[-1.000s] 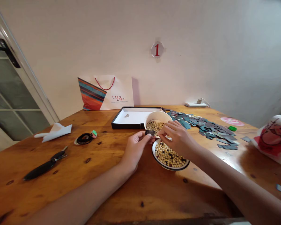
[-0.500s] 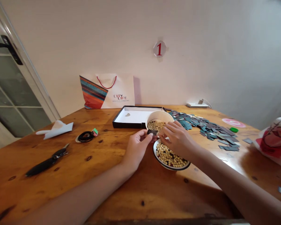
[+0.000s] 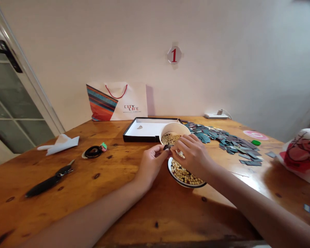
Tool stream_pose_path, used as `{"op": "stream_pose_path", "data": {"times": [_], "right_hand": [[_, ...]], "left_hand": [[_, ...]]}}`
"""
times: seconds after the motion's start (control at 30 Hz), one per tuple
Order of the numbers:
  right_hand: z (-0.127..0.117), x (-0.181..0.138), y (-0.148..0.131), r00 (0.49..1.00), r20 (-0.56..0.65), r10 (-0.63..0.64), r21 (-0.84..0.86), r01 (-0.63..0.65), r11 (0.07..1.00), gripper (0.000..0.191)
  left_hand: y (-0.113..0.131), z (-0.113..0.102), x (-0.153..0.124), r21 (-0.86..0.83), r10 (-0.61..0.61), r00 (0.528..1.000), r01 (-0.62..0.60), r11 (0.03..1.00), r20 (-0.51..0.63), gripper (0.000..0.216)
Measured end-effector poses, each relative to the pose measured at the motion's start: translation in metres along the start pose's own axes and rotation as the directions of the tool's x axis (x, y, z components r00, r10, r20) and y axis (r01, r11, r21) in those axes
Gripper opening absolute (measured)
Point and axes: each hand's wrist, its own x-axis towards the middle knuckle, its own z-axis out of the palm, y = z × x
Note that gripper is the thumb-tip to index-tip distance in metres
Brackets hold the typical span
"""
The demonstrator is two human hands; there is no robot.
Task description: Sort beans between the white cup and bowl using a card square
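Note:
A small dark packet is pinched between the thumb and fingers of my left hand. My right hand has its fingers closed at the packet's right end; whether they grip its edge or something small is hidden. Both hands meet above the gap between two containers. Below my right hand stands a dark-rimmed white bowl of pale yellow beans with some dark ones mixed in. Behind the hands, a white tub holds more pale beans, partly covered by my right fingers.
A shallow black-edged box lies behind the tub. Flat dark packets are heaped to the right, near a green cap and a red-and-white bag. Leftward lie a black-handled tool, a black coil and white paper.
The view has shifted slightly. My right fingers have come closer to my left fingertips, and less of the dark packet shows between them.

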Motion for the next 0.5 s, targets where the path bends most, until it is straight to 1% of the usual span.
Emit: {"op": "stream_pose_path", "data": {"times": [0.1, 0.17, 0.23, 0.33, 0.43, 0.5], "right_hand": [[-0.0008, -0.0014, 0.0042, 0.998, -0.011, 0.067, 0.050, -0.066, 0.997, 0.015], [-0.0019, -0.0010, 0.0040, 0.995, -0.029, 0.092, 0.094, -0.089, 0.992, 0.013], [-0.0024, 0.0002, 0.0011, 0.997, -0.025, 0.070, 0.110, -0.066, 0.992, 0.012], [-0.0013, 0.0022, -0.0039, 1.000, 0.000, 0.025, 0.084, -0.025, 0.996, 0.013], [0.0008, 0.0019, -0.0029, 0.999, 0.005, 0.033, 0.058, -0.033, 0.998, 0.014], [0.0012, 0.0004, 0.0010, 0.998, 0.015, 0.054, 0.054, -0.055, 0.997, 0.013]], "left_hand": [[-0.0006, 0.0010, 0.0017, -0.072, -0.048, 0.999, 0.047, 0.996, -0.016, 0.015], [-0.0008, 0.0016, 0.0017, -0.081, -0.051, 0.999, 0.050, 0.995, -0.014, 0.016], [-0.0007, 0.0019, 0.0002, -0.054, -0.026, 1.000, 0.026, 0.998, 0.004, 0.018], [-0.0007, 0.0015, -0.0024, -0.009, 0.014, 0.999, -0.014, 1.000, 0.034, 0.022], [-0.0013, 0.0009, -0.0025, -0.007, 0.019, 0.999, -0.018, 1.000, 0.041, 0.022], [-0.0019, 0.0008, -0.0008, -0.039, -0.004, 1.000, 0.005, 0.999, 0.029, 0.020]]}}
